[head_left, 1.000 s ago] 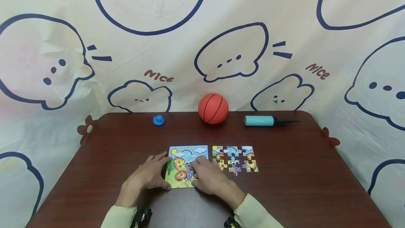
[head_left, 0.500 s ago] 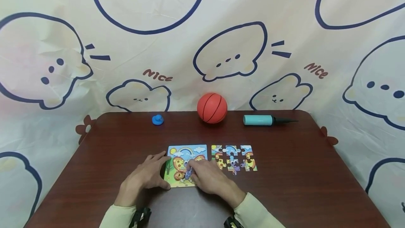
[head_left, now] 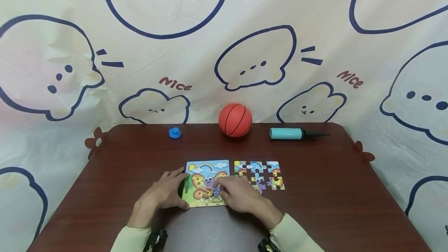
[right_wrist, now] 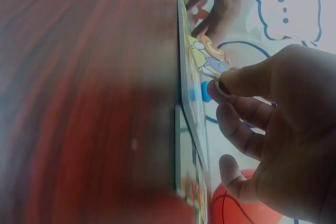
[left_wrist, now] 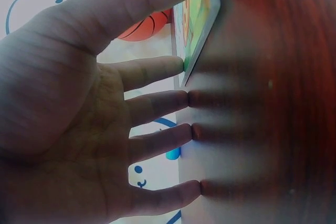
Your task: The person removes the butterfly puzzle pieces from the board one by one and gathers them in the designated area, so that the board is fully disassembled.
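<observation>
while your left hand (head_left: 161,195) lies flat on the brown table (head_left: 332,205) with fingers straight and spread, its thumb and forefinger touch the left edge of the butterfly puzzle board (head_left: 204,184). your right hand (head_left: 238,195) sits over the board's right half, fingers curled, thumb and forefinger pinching a small puzzle piece (right_wrist: 209,59) tilted up from the board; the right wrist view shows this pinch, though the piece's edges are blurred there. just to the right of the board lie the loose puzzle pieces (head_left: 260,175), set in rows, the right hand covering their nearest corner. well behind the board, along the table's far edge, stand an orange basketball (head_left: 235,120), a small blue object (head_left: 175,132) to its left, and a teal air pump (head_left: 292,133) to its right.
</observation>
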{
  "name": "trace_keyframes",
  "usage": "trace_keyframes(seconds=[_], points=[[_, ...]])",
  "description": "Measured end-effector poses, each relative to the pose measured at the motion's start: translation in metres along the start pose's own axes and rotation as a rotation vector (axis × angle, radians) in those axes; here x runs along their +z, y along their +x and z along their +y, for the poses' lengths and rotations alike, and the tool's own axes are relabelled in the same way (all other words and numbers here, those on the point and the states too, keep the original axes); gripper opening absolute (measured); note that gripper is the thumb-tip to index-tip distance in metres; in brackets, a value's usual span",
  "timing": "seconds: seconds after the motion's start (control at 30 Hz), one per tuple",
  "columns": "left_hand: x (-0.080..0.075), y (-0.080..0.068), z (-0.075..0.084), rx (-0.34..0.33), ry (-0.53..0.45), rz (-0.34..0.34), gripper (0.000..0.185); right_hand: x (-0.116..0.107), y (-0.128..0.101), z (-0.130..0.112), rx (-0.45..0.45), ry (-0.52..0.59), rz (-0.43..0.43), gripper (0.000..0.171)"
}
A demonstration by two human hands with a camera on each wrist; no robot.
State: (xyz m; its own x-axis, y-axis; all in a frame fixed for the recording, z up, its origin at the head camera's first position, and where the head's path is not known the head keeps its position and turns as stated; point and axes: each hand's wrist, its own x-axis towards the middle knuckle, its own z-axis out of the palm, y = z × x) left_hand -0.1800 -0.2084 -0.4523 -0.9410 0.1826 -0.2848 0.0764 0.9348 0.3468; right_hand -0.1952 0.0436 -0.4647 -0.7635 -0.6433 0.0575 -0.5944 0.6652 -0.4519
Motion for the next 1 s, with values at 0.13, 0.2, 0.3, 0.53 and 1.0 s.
trace_keyframes(seconds=[0.13, 0.2, 0.3, 0.53, 1.0], points=[[-0.001, 0.000, 0.000, 0.000, 0.001, 0.004, 0.095, -0.005, -0.005, 0.006, 0.009, 0.013, -0.008, 0.020], [-0.001, 0.000, 0.000, 0.000, -0.001, 0.003, 0.095, -0.008, -0.008, 0.009, 0.005, 0.023, -0.012, 0.019], [-0.001, 0.000, 0.001, 0.000, -0.005, 0.002, 0.095, -0.012, -0.011, 0.013, 0.002, 0.020, -0.011, 0.018], [-0.001, -0.001, 0.001, -0.008, -0.001, -0.004, 0.095, -0.018, -0.020, 0.027, 0.044, 0.019, -0.026, 0.020], [-0.001, 0.000, 0.000, -0.008, -0.006, -0.009, 0.096, -0.031, -0.043, 0.053, 0.080, 0.062, -0.021, 0.020]])
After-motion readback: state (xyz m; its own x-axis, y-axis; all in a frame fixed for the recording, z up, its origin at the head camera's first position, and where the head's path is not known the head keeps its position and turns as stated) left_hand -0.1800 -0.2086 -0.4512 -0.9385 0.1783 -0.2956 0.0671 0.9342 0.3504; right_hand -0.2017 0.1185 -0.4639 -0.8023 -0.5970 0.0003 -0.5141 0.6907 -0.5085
